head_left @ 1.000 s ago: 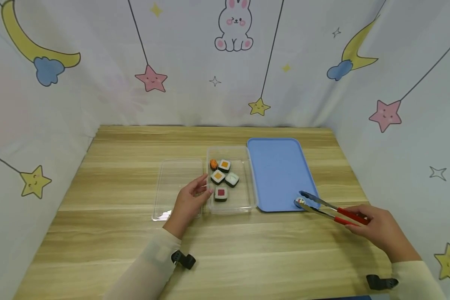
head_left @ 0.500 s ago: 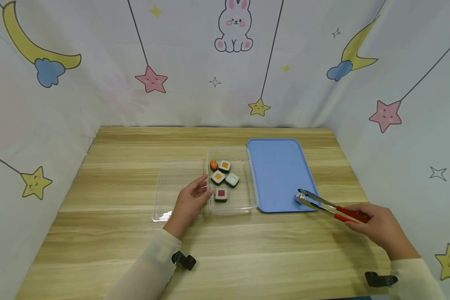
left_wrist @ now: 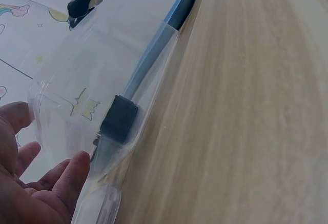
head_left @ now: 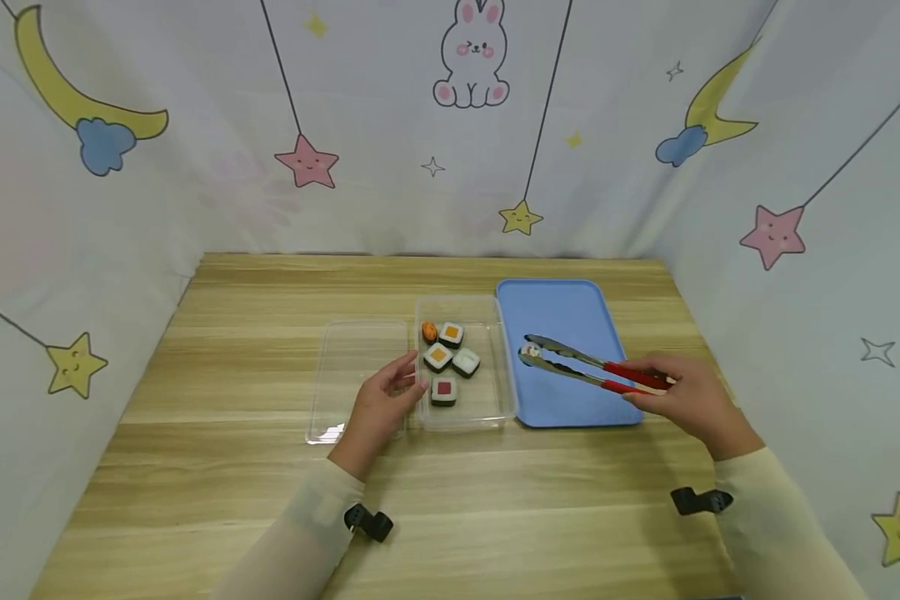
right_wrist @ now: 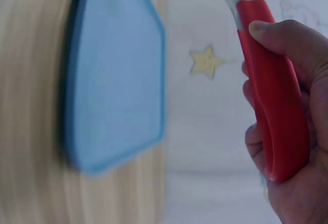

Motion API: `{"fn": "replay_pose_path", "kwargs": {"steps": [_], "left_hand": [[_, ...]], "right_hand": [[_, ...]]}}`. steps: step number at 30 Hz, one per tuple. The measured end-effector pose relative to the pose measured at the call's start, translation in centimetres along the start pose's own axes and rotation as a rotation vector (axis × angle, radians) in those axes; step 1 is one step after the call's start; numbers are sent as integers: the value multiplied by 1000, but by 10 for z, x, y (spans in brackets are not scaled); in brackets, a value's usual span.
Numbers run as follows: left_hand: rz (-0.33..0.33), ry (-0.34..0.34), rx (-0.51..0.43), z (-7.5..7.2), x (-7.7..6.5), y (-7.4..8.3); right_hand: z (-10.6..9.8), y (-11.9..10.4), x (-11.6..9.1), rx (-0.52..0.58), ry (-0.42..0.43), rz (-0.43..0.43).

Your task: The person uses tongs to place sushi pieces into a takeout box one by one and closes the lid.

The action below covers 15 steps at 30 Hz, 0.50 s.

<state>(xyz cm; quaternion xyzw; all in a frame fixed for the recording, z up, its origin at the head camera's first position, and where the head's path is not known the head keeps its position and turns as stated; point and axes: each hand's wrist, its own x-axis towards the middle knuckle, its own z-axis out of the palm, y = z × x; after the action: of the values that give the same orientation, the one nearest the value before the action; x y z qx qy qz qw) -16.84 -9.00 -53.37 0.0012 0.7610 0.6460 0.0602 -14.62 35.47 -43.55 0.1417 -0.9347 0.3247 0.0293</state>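
My left hand (head_left: 382,400) rests with its fingers against the left wall of a clear plastic box (head_left: 487,396). In the left wrist view those fingers are fairly straight at the box wall (left_wrist: 66,75). Inside the box are several toy sushi pieces, among them a red-centred roll (head_left: 443,391) and an orange piece (head_left: 429,332). My right hand (head_left: 690,404) grips red-handled metal tongs (head_left: 626,372), also seen in the right wrist view. Between the tong tips is a small white roll (head_left: 530,351) with coloured bits, over the left part of the blue tray (head_left: 577,404).
A clear plastic lid (head_left: 345,367) lies on the wooden table (head_left: 450,500) to the left of the box, partly behind my left hand. The blue tray stands right beside the box. A printed curtain (head_left: 390,217) closes off the back and sides.
The tongs have closed on the white roll at the tray's front right corner, lifted it and carried it left and back toward the box. My left hand has stayed at the box.
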Motion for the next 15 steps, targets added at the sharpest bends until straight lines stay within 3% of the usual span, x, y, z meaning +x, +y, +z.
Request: {"fn": "replay_pose_path", "kwargs": {"steps": [7,15], "left_hand": [[1,-1,13,1,0,-2],[0,7,5,1,0,-1]], "right_hand": [[19,-28,39,-72,-103,-205],[27,-54,73,-149,-278,-336]]}}
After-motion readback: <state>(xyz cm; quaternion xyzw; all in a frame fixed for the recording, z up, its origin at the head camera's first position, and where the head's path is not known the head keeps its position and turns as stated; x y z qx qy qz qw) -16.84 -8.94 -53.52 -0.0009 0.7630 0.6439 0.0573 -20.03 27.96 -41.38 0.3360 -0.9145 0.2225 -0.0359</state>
